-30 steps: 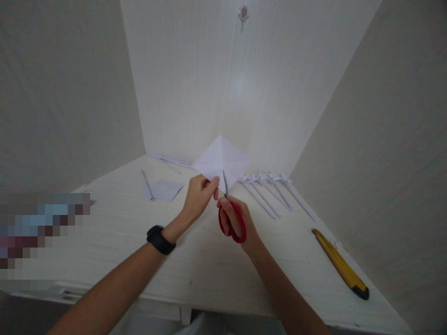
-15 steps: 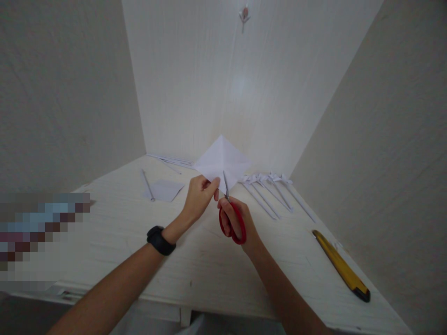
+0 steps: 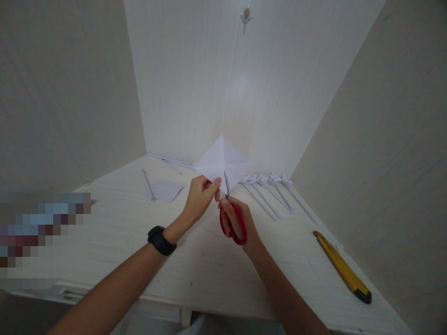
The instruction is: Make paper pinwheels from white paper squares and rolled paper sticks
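the left hand (image 3: 200, 195) pinches the paper (image 3: 217, 159) by its lower left edge, over the table (image 3: 195, 265); the right hand (image 3: 248, 221), curled through the loops, holds the scissors (image 3: 228, 195), blades at the near corner. a loose pinch could let the paper twist and the cut stray, perhaps nicking the nearby left thumb.

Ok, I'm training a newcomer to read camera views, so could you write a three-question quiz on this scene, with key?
1. Fill in: the ____ hand holds the red-handled scissors.
2. True or false: the left hand pinches the creased white paper.
3. The yellow tool lies: A) right of the right hand; B) between the hands; C) left of the left hand.

Key: 1. right; 2. true; 3. A.
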The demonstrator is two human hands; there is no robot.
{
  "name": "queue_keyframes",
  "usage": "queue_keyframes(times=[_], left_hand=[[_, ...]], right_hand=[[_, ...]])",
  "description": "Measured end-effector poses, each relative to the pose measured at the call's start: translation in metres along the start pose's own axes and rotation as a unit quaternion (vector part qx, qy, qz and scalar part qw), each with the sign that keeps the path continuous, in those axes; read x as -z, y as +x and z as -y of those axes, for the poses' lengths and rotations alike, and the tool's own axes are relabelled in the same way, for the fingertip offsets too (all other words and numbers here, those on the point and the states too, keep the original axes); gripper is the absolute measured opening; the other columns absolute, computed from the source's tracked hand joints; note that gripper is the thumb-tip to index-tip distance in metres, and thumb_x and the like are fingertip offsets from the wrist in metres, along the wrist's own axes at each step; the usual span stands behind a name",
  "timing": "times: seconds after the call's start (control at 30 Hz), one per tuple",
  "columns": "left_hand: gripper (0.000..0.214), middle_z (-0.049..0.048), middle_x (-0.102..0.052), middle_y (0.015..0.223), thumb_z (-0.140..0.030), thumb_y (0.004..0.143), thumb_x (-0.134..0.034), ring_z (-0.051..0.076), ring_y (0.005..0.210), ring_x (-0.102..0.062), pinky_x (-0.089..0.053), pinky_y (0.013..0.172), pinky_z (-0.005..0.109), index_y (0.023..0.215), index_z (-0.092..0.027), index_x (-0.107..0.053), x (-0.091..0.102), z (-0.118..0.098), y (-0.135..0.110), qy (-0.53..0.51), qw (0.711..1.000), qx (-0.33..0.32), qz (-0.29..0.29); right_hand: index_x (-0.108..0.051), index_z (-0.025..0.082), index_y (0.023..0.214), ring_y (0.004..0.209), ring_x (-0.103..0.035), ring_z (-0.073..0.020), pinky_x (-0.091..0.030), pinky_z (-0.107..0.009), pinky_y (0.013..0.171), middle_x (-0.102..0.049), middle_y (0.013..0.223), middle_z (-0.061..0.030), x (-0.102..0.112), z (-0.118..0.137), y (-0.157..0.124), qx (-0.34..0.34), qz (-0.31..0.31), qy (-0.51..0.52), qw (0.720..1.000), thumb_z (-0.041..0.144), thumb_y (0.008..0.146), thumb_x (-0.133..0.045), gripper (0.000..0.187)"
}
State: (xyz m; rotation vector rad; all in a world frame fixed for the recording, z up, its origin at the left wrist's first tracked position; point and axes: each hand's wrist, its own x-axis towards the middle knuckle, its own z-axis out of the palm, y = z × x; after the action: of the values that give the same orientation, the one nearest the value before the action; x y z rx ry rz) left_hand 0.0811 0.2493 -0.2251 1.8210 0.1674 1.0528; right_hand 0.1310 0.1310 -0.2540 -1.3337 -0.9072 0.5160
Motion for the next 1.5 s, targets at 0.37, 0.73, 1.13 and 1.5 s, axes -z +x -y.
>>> queue_keyframes(times=[0.37,0.73,1.13,1.5], left_hand=[[0.04,-0.0019,-0.049,0.04,-0.032,0.083,-0.05,0.009,0.04,-0.048,-0.037,0.046,0.021,0.046,-0.017,-0.049,0.0011,0.0018,-0.0002,-0.021,1.0,0.001,0.0],[0.039,-0.0018,-0.049,0.039,-0.032,0.081,-0.05,0.009,0.038,-0.047,-0.036,0.044,0.021,0.045,-0.017,-0.048,-0.001,-0.003,-0.0017,-0.058,0.998,0.015,0.008],[0.039,-0.002,-0.049,0.039,-0.032,0.081,-0.051,0.01,0.038,-0.049,-0.037,0.043,0.021,0.045,-0.017,-0.047,-0.0017,-0.0019,-0.0021,-0.07,0.997,0.025,0.015],[0.039,-0.0019,-0.05,0.038,-0.031,0.081,-0.051,0.009,0.037,-0.049,-0.037,0.043,0.02,0.045,-0.017,-0.048,-0.0021,-0.0009,-0.0027,-0.058,0.998,0.026,0.014]], right_hand=[[-0.051,0.018,0.073,0.026,-0.034,-0.0047,-0.025,-0.016,0.028,-0.042,0.037,0.0098,0.0001,0.0027,-0.0006,-0.013,0.019,0.045,0.999,0.048,0.082,-0.054,0.032],[-0.051,0.018,0.076,0.028,-0.032,-0.0042,-0.024,-0.017,0.029,-0.041,0.04,0.0102,0.0011,0.0021,-0.0008,0.004,0.038,0.071,0.997,0.051,0.083,-0.051,0.034],[-0.049,0.019,0.075,0.028,-0.034,-0.0051,-0.027,-0.017,0.031,-0.042,0.038,0.01,-0.0002,0.0009,0.0002,0.001,0.025,0.031,0.999,0.051,0.085,-0.049,0.034],[-0.049,0.019,0.073,0.028,-0.035,-0.0051,-0.028,-0.017,0.031,-0.041,0.038,0.0099,-0.0013,0.0006,0.0012,-0.009,0.011,0.009,1.0,0.05,0.084,-0.049,0.033]])
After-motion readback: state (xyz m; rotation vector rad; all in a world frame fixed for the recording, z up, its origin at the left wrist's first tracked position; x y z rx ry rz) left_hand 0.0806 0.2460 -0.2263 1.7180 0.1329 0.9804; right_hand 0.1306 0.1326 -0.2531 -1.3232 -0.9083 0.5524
